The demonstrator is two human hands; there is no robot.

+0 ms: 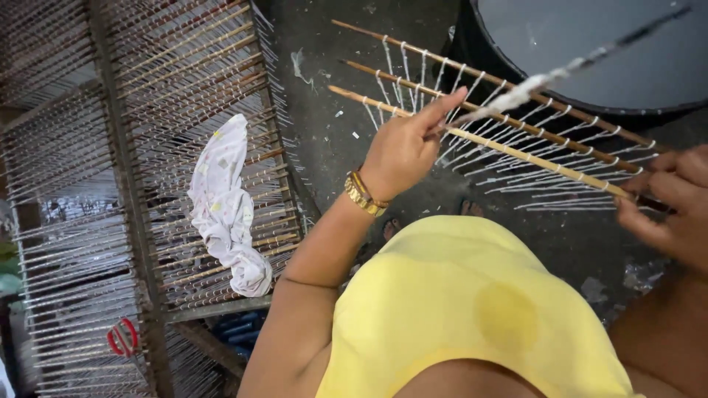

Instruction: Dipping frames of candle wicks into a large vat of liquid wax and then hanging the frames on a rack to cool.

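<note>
Bare floor (pixel 324 140) open between drying rack (pixel 133 184) and rods (pixel 509 147); black tub (pixel 472 44) blocking beyond.

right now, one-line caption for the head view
Two bare hands, left hand and right hand, hold wooden sticks strung with white wicks.

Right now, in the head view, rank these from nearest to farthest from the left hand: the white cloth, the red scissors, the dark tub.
From the left hand:
1. Dark tub, up to its right.
2. White cloth, draped on the rack to its left; close to the tub's distance.
3. Red scissors, far lower left.
</note>
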